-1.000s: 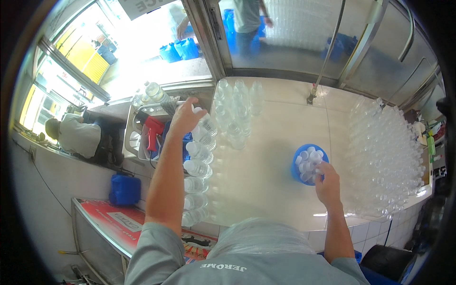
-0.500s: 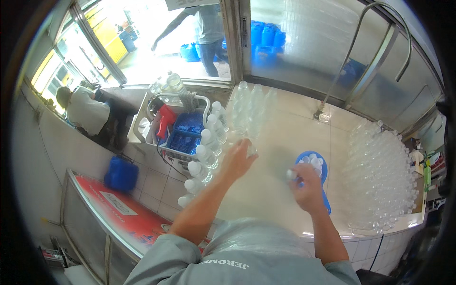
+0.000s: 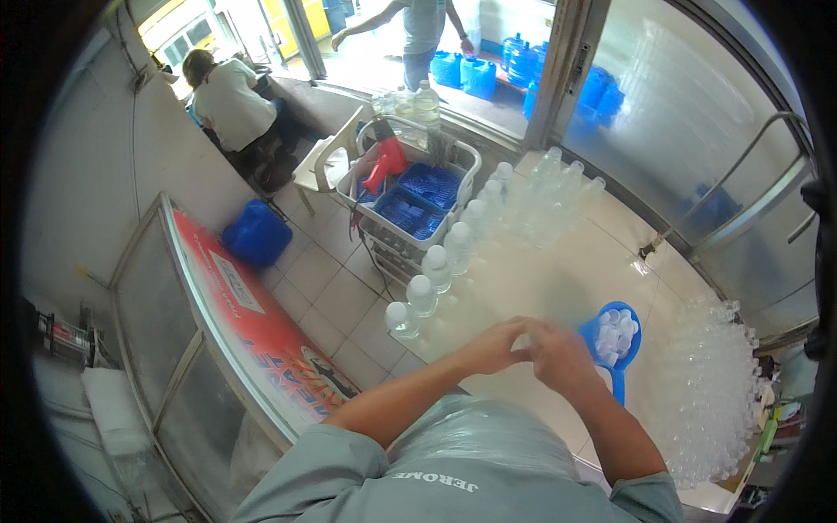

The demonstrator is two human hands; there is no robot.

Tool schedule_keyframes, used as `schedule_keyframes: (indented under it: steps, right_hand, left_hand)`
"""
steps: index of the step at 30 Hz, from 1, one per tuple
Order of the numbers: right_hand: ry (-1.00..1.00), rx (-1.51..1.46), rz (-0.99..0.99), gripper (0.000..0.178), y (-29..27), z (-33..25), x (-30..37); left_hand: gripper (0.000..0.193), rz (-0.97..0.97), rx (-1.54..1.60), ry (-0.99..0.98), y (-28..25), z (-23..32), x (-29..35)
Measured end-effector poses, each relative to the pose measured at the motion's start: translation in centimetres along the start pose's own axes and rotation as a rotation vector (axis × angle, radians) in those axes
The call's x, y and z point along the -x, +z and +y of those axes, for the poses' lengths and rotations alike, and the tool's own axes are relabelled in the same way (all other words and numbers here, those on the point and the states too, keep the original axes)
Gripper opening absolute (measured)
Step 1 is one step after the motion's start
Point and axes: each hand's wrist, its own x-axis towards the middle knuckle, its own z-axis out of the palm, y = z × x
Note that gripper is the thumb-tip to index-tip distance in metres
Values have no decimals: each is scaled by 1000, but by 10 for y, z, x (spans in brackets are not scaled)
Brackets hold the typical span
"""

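Note:
My left hand (image 3: 499, 346) is closed around a clear plastic bottle, mostly hidden by my fingers, low over the near part of the counter. My right hand (image 3: 560, 356) meets it from the right, its fingers closed at a white cap (image 3: 523, 342) at the bottle's top. Right of my right hand lies a blue dipper (image 3: 618, 376) with several loose white caps (image 3: 615, 334) in its bowl. Filled bottles with white caps (image 3: 437, 261) stand in a slanting row along the counter's left edge. Farther back is a group of clear bottles (image 3: 551, 193).
Many clear bottles (image 3: 697, 392) are massed on the counter's right side. Beyond the left edge stands a cart (image 3: 471, 179) with blue baskets and a red heat-gun-like tool (image 3: 384, 164). A bent metal pipe (image 3: 741, 166) rises at the back right. Two other people are beyond.
My hands, apart before, have come together at the near counter, the right one moving left from the dipper with a cap. The view has turned.

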Motion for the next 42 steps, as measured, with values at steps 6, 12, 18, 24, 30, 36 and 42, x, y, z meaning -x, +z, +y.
schedule_keyframes:
  steps: [6,12,18,24,30,36,42]
  right_hand:
    - [185,35,-29,30,0,-8,5]
    - [-164,5,167,31,-53,-4,25]
    - [-41,-16,51,36,10,36,8]
    - [-18,-54,86,34,43,-23,-27]
    - [-251,84,67,37,76,-92,-77]
    - [-73,-55,207,34,46,-30,-45]
    - [596,104,205,33,-40,119,63]
  left_hand:
    - [59,116,-33,46,12,-19,16]
    - [61,108,1273,-710,9,-51,76]
    - [52,628,857,-471,20,-47,124]
    - [53,949,862,-498,30,-62,164]
    - [54,954,1327,-729,29,-71,159]
    - [41,978,1398,-736,18,-70,147]
    - [31,390,898,-870,25,-38,110]
